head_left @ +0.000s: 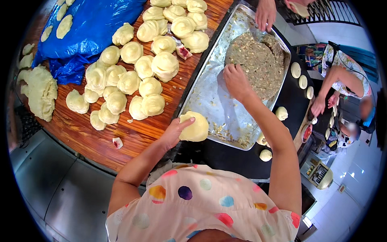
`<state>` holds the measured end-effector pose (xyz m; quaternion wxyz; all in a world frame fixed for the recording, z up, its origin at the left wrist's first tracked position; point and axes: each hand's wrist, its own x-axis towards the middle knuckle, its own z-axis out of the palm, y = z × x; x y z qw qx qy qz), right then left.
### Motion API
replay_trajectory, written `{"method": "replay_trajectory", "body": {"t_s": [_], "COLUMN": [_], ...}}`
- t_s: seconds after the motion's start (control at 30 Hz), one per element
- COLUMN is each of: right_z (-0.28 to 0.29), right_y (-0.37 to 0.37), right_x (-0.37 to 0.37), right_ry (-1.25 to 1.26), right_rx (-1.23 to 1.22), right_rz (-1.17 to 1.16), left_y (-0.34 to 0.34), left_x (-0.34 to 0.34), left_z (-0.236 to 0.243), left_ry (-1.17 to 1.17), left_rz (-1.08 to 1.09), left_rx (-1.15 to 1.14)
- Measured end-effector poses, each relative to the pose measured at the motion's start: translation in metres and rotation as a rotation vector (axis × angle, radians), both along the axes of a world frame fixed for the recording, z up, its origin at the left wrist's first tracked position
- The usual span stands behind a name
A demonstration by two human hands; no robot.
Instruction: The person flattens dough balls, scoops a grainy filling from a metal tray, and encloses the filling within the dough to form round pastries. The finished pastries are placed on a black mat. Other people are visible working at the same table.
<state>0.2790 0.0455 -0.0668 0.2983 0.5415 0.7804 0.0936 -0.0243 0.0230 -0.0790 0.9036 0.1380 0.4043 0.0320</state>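
Note:
My left hand holds a flattened pale dough round, thumb on top, near the lower left corner of a metal tray. My right hand has its fingers curled at the left edge of a large mound of speckled brown filling in that tray; whether filling is between the fingertips is hidden. Many coiled dough pieces lie on the wooden table to the left.
Another person's hand reaches into the tray's top. A large dough lump and blue plastic sheet lie far left. Dough balls sit on a black surface right of the tray. Other workers are at the right.

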Motion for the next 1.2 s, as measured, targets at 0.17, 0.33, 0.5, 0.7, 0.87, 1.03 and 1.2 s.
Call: {"method": "replay_trajectory", "body": {"t_s": [0.17, 0.33, 0.5, 0.7, 0.87, 1.03, 1.2], "right_z": [-0.011, -0.002, -0.001, -0.002, -0.009, -0.008, -0.033], "right_y": [0.002, -0.001, -0.031, -0.036, -0.056, -0.065, -0.057], "right_x": [-0.007, -0.017, -0.018, -0.009, -0.021, -0.032, -0.024], "right_ry": [-0.059, -0.005, 0.156, 0.337, 0.363, 0.403, 0.403], "right_rx": [0.064, -0.093, -0.074, 0.123, 0.003, 0.03, 0.078], "right_rz": [-0.033, -0.062, -0.04, -0.206, -0.275, -0.279, -0.419], "left_y": [0.0, -0.001, -0.004, -0.002, 0.0, 0.001, 0.004], "left_x": [0.001, 0.001, 0.0, 0.001, -0.002, -0.011, -0.004], "left_z": [0.0, 0.002, -0.003, 0.003, 0.012, 0.012, 0.029], "left_ry": [0.018, 0.027, 0.022, -0.017, -0.011, 0.019, -0.015], "left_rz": [-0.012, 0.013, 0.014, 0.031, 0.026, 0.011, 0.017], "left_rx": [-0.01, -0.006, -0.011, -0.024, -0.014, 0.007, 0.044]}}
